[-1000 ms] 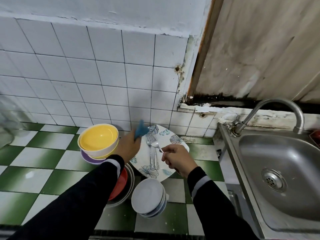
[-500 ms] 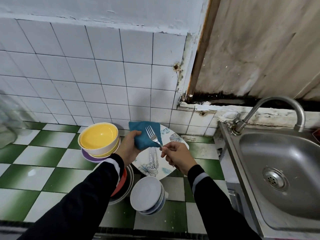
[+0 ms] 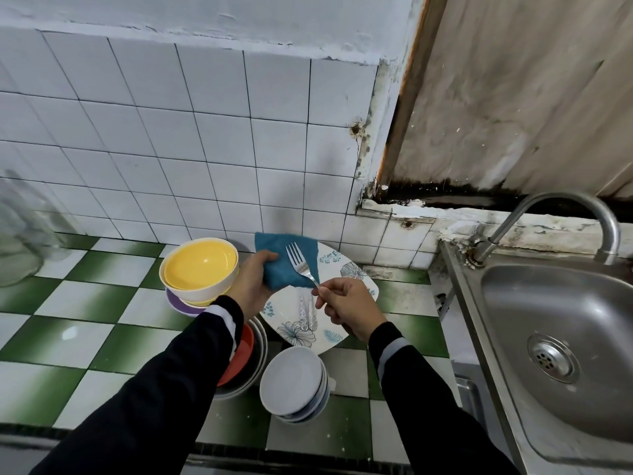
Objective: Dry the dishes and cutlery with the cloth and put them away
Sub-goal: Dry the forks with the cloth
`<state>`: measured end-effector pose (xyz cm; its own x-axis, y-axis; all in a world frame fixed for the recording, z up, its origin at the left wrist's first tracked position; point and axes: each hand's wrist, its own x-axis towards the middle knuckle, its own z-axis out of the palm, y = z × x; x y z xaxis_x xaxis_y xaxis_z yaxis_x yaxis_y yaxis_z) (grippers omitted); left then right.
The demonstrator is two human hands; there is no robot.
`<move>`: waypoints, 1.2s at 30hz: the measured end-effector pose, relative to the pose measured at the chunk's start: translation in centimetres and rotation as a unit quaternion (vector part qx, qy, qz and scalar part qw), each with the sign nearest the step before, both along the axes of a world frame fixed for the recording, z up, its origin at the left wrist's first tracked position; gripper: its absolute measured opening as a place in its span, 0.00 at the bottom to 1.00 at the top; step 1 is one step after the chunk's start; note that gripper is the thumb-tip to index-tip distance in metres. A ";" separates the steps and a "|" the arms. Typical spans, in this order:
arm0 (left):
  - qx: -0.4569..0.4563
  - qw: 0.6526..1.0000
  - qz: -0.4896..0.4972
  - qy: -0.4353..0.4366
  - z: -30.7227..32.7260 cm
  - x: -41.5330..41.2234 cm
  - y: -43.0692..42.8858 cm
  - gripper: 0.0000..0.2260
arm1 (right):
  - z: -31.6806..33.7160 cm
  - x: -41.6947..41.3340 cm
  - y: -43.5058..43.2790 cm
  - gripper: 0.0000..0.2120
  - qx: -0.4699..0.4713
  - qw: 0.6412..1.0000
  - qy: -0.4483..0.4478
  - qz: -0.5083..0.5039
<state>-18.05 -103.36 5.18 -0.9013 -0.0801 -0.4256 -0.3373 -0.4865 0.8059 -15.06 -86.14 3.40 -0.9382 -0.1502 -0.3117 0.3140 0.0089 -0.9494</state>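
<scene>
Teal cloth [image 3: 274, 273] sat gripped in the left hand [image 3: 251, 286]; the right hand [image 3: 346, 305] pinched the fork [image 3: 297, 260], whose tines likely needed wrapping.

- We see a wall of white square tiles [image 3: 191, 138] behind the counter [image 3: 68, 323], with pale painted plaster [image 3: 205, 15] above it.
- The counter is laid in green and white checked tiles.
- On the right we find a steel sink [image 3: 582, 303] with a round drain [image 3: 549, 358] and a curved tap [image 3: 561, 207] at its back edge.
- Above the sink stands a stained, weathered board [image 3: 513, 97], with a dark mouldy strip [image 3: 445, 197] along its foot.
</scene>
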 end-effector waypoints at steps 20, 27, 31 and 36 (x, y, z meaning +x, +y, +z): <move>0.071 0.997 -0.008 0.028 0.5 1.1 0.7 0.13 | -0.9 0.4 -1.9 0.12 -0.099 0.988 0.003 -0.117; 0.084 0.995 -0.039 0.043 0.9 1.8 1.2 0.12 | -0.2 0.1 -2.2 0.15 -0.108 0.983 0.003 -0.149; 0.077 0.995 -0.055 0.038 0.8 2.3 1.5 0.09 | 0.0 -0.4 -2.4 0.16 -0.076 0.984 0.007 -0.159; 0.081 0.995 -0.042 0.028 0.6 2.5 1.2 0.10 | 0.3 -0.1 -1.5 0.15 0.041 0.991 0.047 -0.121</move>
